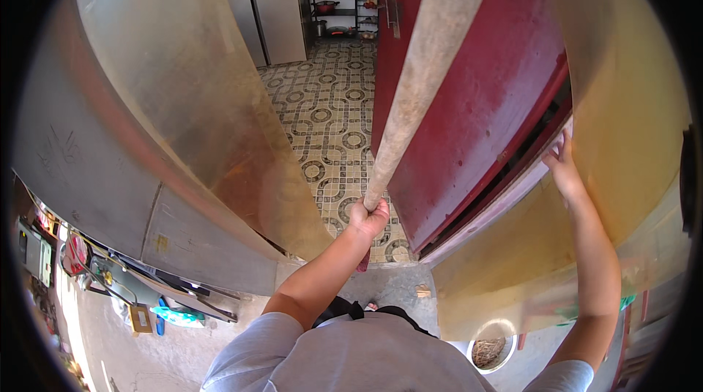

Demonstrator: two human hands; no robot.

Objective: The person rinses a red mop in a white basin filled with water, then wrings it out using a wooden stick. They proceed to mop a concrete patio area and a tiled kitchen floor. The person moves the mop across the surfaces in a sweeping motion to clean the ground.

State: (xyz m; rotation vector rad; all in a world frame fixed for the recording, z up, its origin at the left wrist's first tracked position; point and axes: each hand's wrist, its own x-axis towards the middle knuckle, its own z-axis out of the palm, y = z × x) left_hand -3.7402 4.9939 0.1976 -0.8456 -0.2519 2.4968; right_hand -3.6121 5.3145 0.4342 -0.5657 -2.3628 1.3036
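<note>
My left hand (pixel 370 218) is closed round the lower end of a long pale pole (pixel 420 82), which slants up and to the right past the top of the view. A bit of dark red cloth (pixel 363 261) hangs just below that hand. At the right, my right hand (pixel 561 164) rests with spread fingers at the edge of the red door's frame (pixel 527 189), beside a yellowish translucent sheet (pixel 626 117). The red door (pixel 472 112) stands ajar behind the pole. Another translucent sheet (pixel 192 79) hangs on the left.
Beyond the doorway lie a patterned tile floor (pixel 324 101), a tall cabinet (pixel 274 7) and a black shelf rack (pixel 335 12) with pots. Outside, a white bucket (pixel 512 345) with straw-like material stands at lower right; a small cardboard box (pixel 140 319) and an air compressor (pixel 129 285) are at lower left.
</note>
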